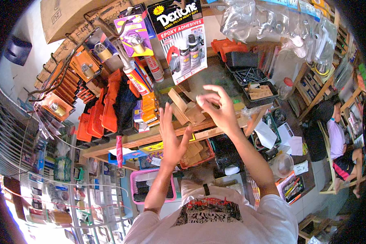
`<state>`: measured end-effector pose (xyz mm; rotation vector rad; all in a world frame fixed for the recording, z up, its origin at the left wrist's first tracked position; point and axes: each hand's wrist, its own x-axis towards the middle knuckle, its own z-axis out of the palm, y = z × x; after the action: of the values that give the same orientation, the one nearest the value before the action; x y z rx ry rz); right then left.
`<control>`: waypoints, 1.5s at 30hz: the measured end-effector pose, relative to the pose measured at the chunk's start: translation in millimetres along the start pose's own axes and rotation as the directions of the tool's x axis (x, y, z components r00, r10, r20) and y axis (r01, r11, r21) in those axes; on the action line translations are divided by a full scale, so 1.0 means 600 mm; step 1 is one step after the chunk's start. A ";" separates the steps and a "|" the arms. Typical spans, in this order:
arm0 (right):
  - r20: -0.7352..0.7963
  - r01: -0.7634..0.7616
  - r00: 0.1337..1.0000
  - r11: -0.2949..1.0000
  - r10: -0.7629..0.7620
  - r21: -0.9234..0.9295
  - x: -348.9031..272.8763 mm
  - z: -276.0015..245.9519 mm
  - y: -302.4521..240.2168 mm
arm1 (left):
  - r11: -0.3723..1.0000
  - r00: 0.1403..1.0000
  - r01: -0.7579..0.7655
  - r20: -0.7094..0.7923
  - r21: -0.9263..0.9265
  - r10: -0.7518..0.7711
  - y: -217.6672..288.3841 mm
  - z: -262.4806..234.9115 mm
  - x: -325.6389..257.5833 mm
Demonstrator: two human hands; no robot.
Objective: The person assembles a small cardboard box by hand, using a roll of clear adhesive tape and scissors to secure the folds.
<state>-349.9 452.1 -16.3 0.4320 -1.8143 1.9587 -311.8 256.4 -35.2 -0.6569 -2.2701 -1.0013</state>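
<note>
My left hand (174,136) is raised with its fingers stretched out and the thumb apart, and nothing shows in it. Higher and to its right, my right hand (220,109) has curved, parted fingers and appears to hold nothing. Between and beyond the two hands, small brown blocks or boxes (182,106) lie piled on a wooden shelf (146,140); I cannot tell which they are. Beyond them hangs a carded pack of two adhesive tubes (189,53). Left of it hangs a padlock in purple and yellow packaging (135,36). Neither hand visibly touches these goods.
Orange-and-black cases (94,118) and sealant tubes (136,77) crowd the left side. Black trays of screws (250,76) and brown pieces (260,91) stand at right. Clear bags (268,24) hang above. Below is a pink-rimmed basket (175,191). A person (337,140) sits at far right.
</note>
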 end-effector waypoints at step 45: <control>0.409 -0.436 0.684 0.787 0.605 -0.436 0.126 0.039 -0.002 | 0.976 0.976 -0.215 0.017 -0.022 0.215 -0.153 0.025 0.027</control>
<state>-415.8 436.4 25.3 0.3993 -2.8322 1.9637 -385.4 216.0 -78.4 -0.9029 -2.1523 -0.9164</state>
